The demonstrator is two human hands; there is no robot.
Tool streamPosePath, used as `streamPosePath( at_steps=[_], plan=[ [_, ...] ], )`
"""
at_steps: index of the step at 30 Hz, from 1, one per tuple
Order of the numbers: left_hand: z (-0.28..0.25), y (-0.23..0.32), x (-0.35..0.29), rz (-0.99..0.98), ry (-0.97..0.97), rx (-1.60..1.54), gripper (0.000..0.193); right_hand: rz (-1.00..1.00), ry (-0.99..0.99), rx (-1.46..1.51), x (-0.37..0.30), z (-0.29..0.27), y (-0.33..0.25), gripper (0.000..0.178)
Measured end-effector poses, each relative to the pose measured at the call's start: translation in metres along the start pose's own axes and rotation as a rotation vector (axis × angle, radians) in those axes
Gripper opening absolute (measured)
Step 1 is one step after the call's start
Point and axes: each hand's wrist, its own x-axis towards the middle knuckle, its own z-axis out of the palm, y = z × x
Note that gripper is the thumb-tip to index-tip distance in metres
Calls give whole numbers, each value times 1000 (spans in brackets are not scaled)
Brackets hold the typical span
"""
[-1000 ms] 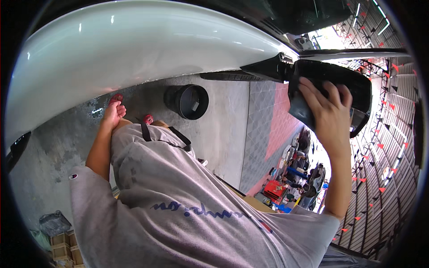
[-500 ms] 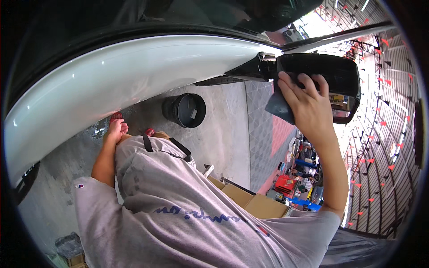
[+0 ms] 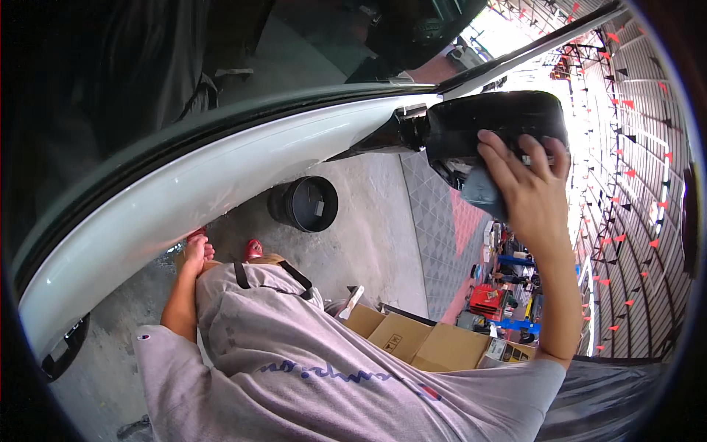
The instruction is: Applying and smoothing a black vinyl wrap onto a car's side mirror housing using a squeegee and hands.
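My right hand (image 3: 536, 195) reaches up to the black side mirror (image 3: 493, 121) of a white car. Its fingers are bent over the mirror housing, and a thin grey-blue sheet (image 3: 484, 193) is pinned under them against the lower part. One corner of the sheet hangs free below; whether it is cloth or sanding paper I cannot tell. Low beside my body, my left hand (image 3: 196, 254) hangs near the white car door (image 3: 199, 184). Its fingers are loosely curled, and nothing shows in them.
A black bucket (image 3: 303, 204) with a small light block inside stands on the concrete floor (image 3: 368, 250). Cardboard boxes (image 3: 423, 342) are at my right side. Farther off are a red tool box (image 3: 486, 298) and other workshop gear. Dark window glass (image 3: 294, 51) rises above the door.
My right hand has slid toward the mirror's outer end, taking the sheet along. The whole view has shifted, showing more of the window and boxes. My left hand stays low beside me.
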Motion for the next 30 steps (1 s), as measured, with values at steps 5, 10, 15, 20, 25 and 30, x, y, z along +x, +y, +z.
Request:
streamPosePath(
  at_steps=[5, 10, 15, 20, 25, 30],
  plan=[
    [10, 9, 4, -47, -12, 25, 28, -38, -46, 111, 11, 1, -17, 37],
    [-21, -5, 2, 11, 2, 136, 22, 162, 13, 36, -16, -17, 19, 42],
    [0, 6, 0, -3, -28, 156, 19, 140, -39, 138, -12, -7, 6, 42],
    [-12, 5, 2, -9, -16, 299, 19, 259, 33, 75, -39, -15, 21, 48],
    [5, 27, -4, 12, -111, 384, 25, 106, 20, 0, -26, -6, 1, 45],
    [0, 20, 9, -11, -233, 481, 26, 106, 30, 39, -38, -9, 1, 44]
  ],
)
